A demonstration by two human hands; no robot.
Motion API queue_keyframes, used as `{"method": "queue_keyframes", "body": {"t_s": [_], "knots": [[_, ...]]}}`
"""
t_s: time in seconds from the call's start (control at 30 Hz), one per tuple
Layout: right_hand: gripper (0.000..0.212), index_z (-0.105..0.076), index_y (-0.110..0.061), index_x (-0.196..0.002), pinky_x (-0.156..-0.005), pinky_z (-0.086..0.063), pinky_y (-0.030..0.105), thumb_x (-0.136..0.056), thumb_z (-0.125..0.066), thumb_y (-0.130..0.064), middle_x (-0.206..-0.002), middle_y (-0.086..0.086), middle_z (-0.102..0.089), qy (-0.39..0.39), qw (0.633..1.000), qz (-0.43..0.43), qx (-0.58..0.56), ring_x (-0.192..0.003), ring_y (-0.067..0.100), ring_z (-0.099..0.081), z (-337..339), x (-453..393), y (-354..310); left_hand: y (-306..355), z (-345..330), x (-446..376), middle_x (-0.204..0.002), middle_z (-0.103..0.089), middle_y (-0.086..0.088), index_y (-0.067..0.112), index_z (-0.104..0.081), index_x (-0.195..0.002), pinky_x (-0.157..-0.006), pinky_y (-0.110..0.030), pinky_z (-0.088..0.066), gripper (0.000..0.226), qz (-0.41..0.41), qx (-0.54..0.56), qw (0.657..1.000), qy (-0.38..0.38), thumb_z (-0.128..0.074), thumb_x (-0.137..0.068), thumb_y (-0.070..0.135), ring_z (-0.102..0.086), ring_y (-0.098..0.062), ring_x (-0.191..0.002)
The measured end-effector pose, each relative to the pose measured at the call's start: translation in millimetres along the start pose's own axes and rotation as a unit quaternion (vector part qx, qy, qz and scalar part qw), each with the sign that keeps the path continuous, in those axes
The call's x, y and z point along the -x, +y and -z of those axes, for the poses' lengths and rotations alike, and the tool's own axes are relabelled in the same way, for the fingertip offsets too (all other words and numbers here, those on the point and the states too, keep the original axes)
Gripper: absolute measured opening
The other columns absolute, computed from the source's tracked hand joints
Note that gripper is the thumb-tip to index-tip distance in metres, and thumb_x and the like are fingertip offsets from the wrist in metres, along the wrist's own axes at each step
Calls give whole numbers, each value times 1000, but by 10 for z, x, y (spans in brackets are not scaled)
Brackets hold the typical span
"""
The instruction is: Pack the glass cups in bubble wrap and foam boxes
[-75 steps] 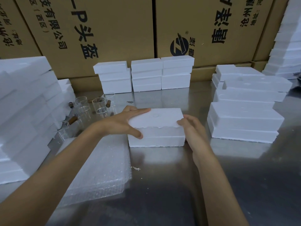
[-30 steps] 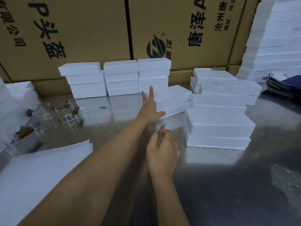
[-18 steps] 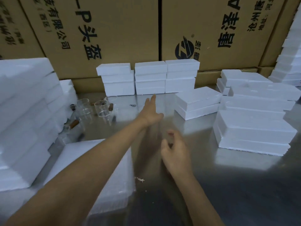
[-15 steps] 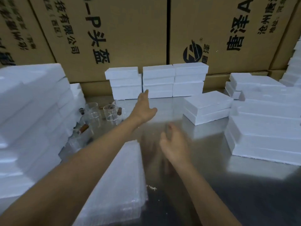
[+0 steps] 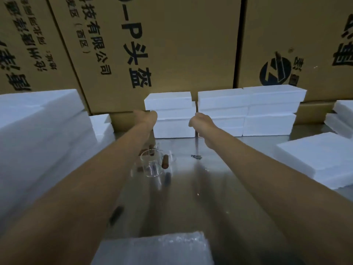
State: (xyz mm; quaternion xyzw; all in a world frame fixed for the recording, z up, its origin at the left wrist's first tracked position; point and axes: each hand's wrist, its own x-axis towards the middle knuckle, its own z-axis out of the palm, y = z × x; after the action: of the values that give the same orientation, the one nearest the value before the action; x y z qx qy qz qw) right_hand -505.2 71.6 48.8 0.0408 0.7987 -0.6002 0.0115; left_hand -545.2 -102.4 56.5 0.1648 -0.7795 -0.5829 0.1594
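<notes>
**Two hands at the back stack, cups not yet wrapped**

Two arms stretch across the steel table (image 5: 225,188) to the row of foam boxes (image 5: 248,111) stacked against the big cardboard cartons (image 5: 172,44). The left hand (image 5: 146,116) is at the left edge of the leftmost stack, with its fingers out of sight behind the foam, so whether it grips anything cannot be told. The right hand (image 5: 199,121) is in front of the gap between the first and second stacks, its fingers curled inward; whether they close on a box edge or on nothing is not clear from this angle.

The glass cups (image 5: 152,165) stand bare on the table between the forearms, nearer the left one. At least one is clear to see, with a brown handle (image 5: 165,164) beside it; another seems partly hidden behind the left arm. None sits in foam or wrap.

The bubble wrap (image 5: 152,249) lies in a flat pile at the near edge, well apart from the cups. More foam is piled high at the left (image 5: 38,140), and a closed box (image 5: 315,161) rests at the right.

By my reckoning, the stacked closed boxes may hold finished work, though nothing shows what is inside. For the cups in view, everything remains: fetch a box, wrap each cup, seat it in foam and close the lid.
</notes>
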Motion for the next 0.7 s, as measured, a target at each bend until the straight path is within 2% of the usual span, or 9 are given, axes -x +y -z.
{"method": "queue_keyframes", "body": {"t_s": [0.03,0.1,0.17,0.27,0.37,0.47,0.53,0.6,0.7], "knots": [[60,-25,-19,-155,-113,-35,38,-98,-44,-16,-160,-1,-27,7,1000,6,9,-140,24,-36,-12,-87,30,-24,-15,-67,-101,-52,-11,4,-47,-123,-60,-31,-42,31,2,3,1000,-6,-48,-92,6,-51,-20,-76],[61,-25,-19,-155,-114,-33,39,-98,-45,-17,-160,0,-27,20,999,23,31,-141,24,-33,-29,-225,73,-63,-49,-166,-89,-48,-6,10,-47,-105,-53,-25,-34,16,1,8,1000,-14,-46,-91,3,-40,-13,-64],[60,-28,-18,-154,-113,-31,37,-97,-44,-16,-159,0,-29,28,998,39,36,-142,23,-32,-53,-326,105,-94,-104,-233,-92,-51,0,13,-46,-117,-61,-25,-39,30,-20,25,999,-42,-44,-91,-1,-45,-11,-72],[62,-28,-22,-155,-103,-31,31,-96,-45,-13,-159,-4,-29,22,999,42,2,-138,21,-37,-113,-406,111,-101,-138,-231,-112,-60,-2,13,-46,-138,-73,-25,-46,52,-52,47,995,-75,-42,-89,-5,-54,-12,-87],[65,-26,-25,-155,-93,-33,31,-95,-46,-13,-154,-4,-35,24,998,36,-53,-114,18,-44,-158,-381,61,-98,-130,-204,-106,-61,-2,12,-56,-128,-72,-25,-47,46,-56,65,994,-70,-41,-88,-5,-52,-8,-77],[66,-22,-23,-156,-101,-35,35,-95,-46,-14,-159,1,-28,47,998,24,-40,-138,25,-36,-162,-344,32,-82,-116,-175,-95,-55,1,14,-57,-109,-82,-29,-44,30,-28,63,995,-70,-42,-89,-3,-48,-15,-82],[68,-20,-21,-156,-108,-35,40,-94,-47,-15,-160,3,-23,47,999,11,-23,-143,29,-30,-148,-335,27,-58,-113,-179,-83,-43,6,20,-49,-90,-85,-31,-42,26,-4,76,995,-70,-43,-87,-5,-42,-16,-79],[67,-22,-19,-155,-109,-36,41,-94,-48,-16,-158,5,-26,53,999,6,-10,-141,30,-32,-106,-351,15,-49,-124,-210,-84,-42,6,18,-50,-97,-86,-33,-43,28,8,91,993,-77,-44,-85,-6,-40,-13,-75],[64,-26,-17,-153,-104,-41,39,-93,-47,-17,-152,6,-34,66,998,0,-10,-130,28,-41,-53,-380,8,-63,-142,-247,-96,-49,1,18,-50,-103,-83,-33,-45,30,17,96,993,-71,-45,-84,-5,-45,-21,-90]]}}
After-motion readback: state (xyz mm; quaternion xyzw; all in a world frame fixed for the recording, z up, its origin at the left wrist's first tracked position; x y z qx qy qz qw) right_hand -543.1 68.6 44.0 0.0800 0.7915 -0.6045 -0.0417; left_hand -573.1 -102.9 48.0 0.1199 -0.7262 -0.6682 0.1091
